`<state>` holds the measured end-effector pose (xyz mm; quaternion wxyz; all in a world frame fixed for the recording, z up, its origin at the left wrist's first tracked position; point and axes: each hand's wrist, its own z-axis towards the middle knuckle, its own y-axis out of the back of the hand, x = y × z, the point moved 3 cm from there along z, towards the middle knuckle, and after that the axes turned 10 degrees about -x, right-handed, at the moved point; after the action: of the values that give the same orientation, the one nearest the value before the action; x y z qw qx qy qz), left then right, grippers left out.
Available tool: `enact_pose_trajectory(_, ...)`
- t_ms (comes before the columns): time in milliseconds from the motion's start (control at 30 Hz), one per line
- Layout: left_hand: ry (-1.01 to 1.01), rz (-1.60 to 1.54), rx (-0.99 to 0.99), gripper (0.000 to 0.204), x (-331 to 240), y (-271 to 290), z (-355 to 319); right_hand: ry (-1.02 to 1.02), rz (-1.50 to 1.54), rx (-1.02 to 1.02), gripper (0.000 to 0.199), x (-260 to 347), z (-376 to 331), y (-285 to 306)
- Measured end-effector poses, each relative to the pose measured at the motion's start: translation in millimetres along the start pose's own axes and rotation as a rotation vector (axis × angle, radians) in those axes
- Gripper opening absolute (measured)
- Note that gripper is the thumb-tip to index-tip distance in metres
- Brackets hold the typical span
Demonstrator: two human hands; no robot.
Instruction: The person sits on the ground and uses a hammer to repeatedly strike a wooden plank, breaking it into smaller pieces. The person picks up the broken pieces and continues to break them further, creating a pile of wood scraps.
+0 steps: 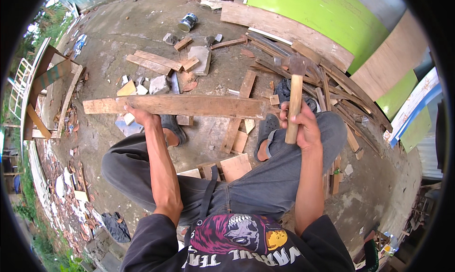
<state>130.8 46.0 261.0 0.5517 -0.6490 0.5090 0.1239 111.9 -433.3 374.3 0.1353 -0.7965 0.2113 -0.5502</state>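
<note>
A long wooden plank (189, 105) lies crosswise in front of me, above my knees. My left hand (140, 116) is closed around its lower edge near the left end. In my right hand (303, 123) is a hammer (295, 89), its light wooden handle upright and its rusty head at the top. The hammer is just past the plank's right end; the two look apart, though I cannot tell by how much. Beneath the plank another wooden board (239, 111) slants away on the ground between my feet.
Wood offcuts (156, 62), a flat concrete slab (200, 60) and a saw blade (175, 82) lie ahead. A tin can (187, 22) is farther off. At right, a pile of wooden strips (341, 85) rests by green panels (322, 16). A wooden frame (35, 92) stands at left.
</note>
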Motion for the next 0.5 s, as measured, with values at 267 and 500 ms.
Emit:
enact_pose_trajectory(267,0.144,0.036,0.076,0.066,4.1,-6.3,-8.7,-0.021,-0.315,-0.140,0.039,-24.1,-3.8,3.2)
enact_pose_trajectory(500,0.185,0.027,0.080,0.073,15.9,-10.9,-14.4,0.206,-0.344,-0.088,0.053,-25.8,-5.6,5.0)
